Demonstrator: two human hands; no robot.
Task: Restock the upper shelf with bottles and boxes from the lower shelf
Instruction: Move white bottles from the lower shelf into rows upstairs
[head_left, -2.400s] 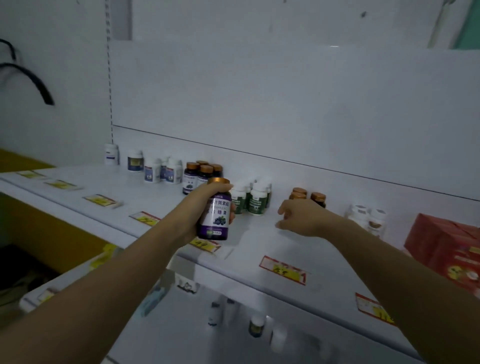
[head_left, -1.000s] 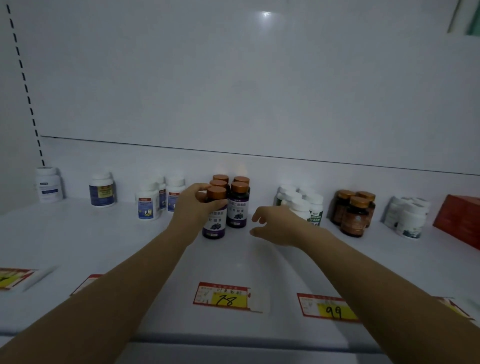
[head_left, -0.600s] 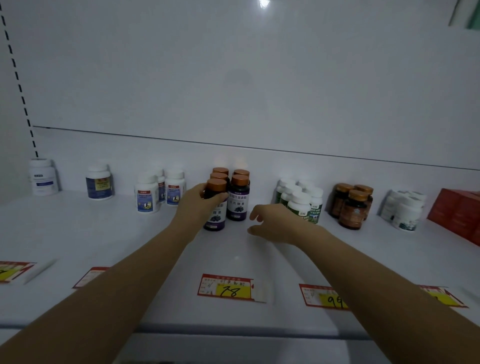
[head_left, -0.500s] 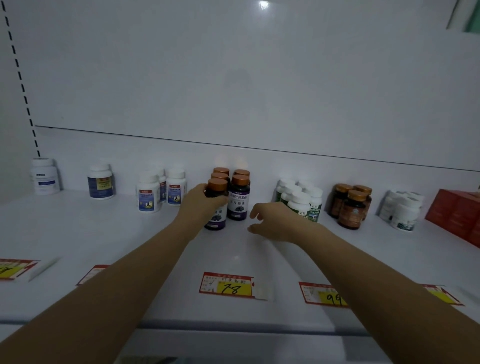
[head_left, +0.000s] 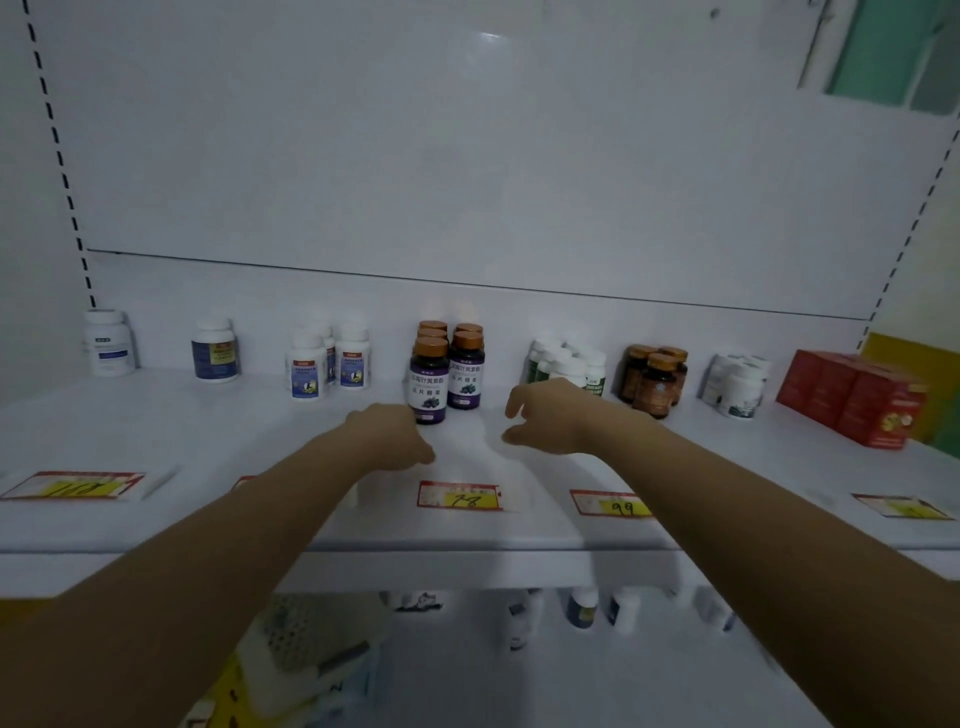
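White upper shelf (head_left: 208, 441) holds rows of bottles, and I judge the purple-label bottle (head_left: 429, 384) placed: it stands upright at the front of its group. More bottles (head_left: 582, 608) wait on the lower shelf (head_left: 649, 675), too blurred to count. Half a second ago the left hand (head_left: 387, 439) gripped that bottle. Now it sits just in front, fingers loosely curled and empty. The right hand (head_left: 545, 415) hovers nearby, fingers relaxed and empty.

Purple-label btl (head_left: 428, 387) is standing upright on upper shelf (head_left: 208, 441). L hand (head_left: 389, 436) is hovering just front-left of btl, holding nothing. R hand (head_left: 545, 415) is hovering right of btl, fingers loosely curled. Red boxes (head_left: 852, 397) are sitting far right of btl.
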